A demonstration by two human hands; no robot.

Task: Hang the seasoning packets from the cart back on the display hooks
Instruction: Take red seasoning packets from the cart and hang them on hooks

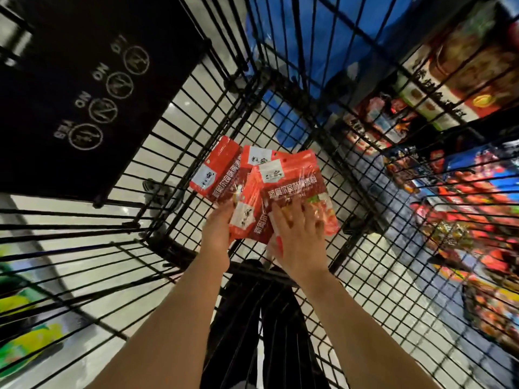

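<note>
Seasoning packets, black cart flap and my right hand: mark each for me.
seasoning packets (292, 189): head view, printed red front of the top packet.
black cart flap (84, 88): head view, flat panel beside the warning icons.
right hand (302, 242): head view, back of the hand.

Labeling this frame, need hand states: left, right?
Left hand: gripping the fanned red seasoning packets from below.
Right hand: fingers straight, pressing flat on the front packet; open.
</note>
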